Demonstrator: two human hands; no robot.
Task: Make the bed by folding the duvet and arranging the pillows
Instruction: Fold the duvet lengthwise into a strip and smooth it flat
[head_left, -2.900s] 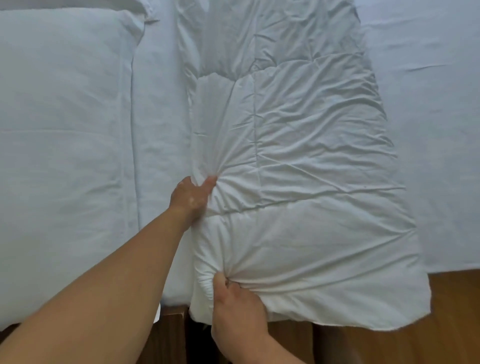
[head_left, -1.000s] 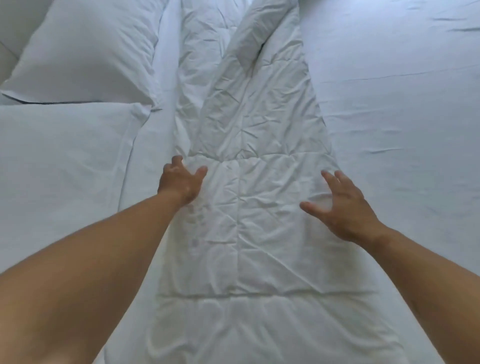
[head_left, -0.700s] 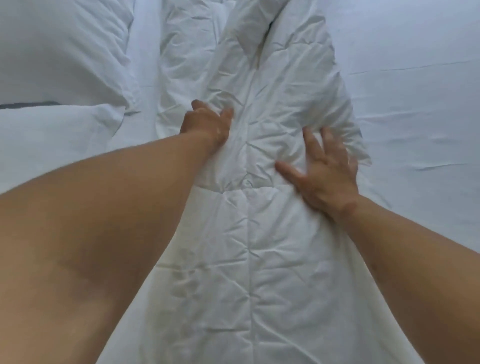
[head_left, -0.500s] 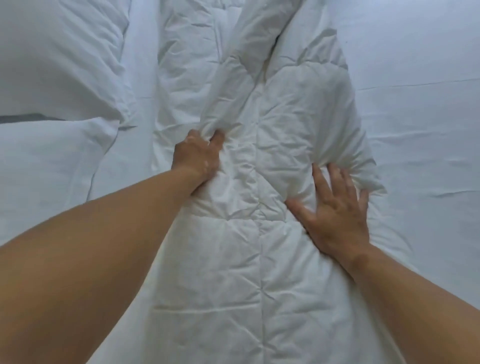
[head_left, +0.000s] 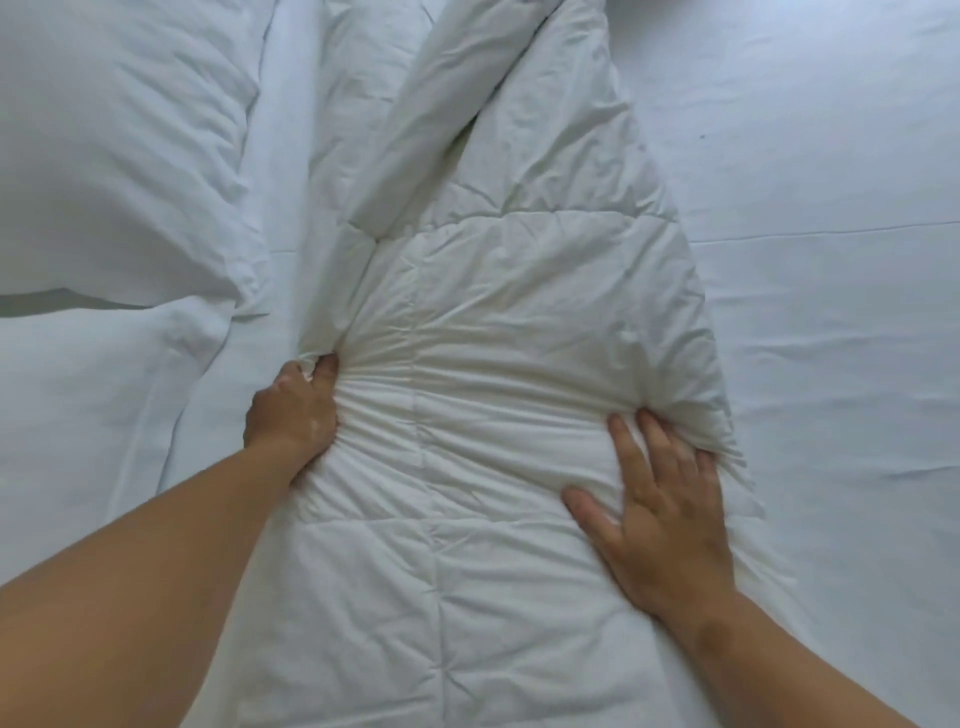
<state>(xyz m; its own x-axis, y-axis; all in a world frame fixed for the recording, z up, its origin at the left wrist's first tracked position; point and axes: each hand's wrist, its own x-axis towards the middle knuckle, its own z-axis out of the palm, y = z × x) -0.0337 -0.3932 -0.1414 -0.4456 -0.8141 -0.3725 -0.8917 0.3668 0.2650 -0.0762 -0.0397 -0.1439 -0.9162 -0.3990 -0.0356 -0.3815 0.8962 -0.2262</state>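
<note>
A white quilted duvet (head_left: 498, 322), folded into a long strip, runs up the middle of the bed. My left hand (head_left: 291, 410) is shut on a bunched handful of its left edge, and creases fan out from that grip. My right hand (head_left: 660, 499) lies on the duvet's right side with its fingers spread, their tips hooked into a raised fold at the edge. Between the hands the fabric is pulled taut. A white pillow (head_left: 114, 145) lies at the upper left, and a second pillow (head_left: 78, 410) lies below it, both beside the duvet.
The white bed sheet (head_left: 831, 260) stretches bare to the right of the duvet, with a few shallow creases. A narrow band of sheet separates the pillows from the duvet. No bed edge or floor is in view.
Both hands reached further up the duvet, took hold of its sides and have drawn that part back toward me. The fabric now bunches at my left hand and folds up at my right.
</note>
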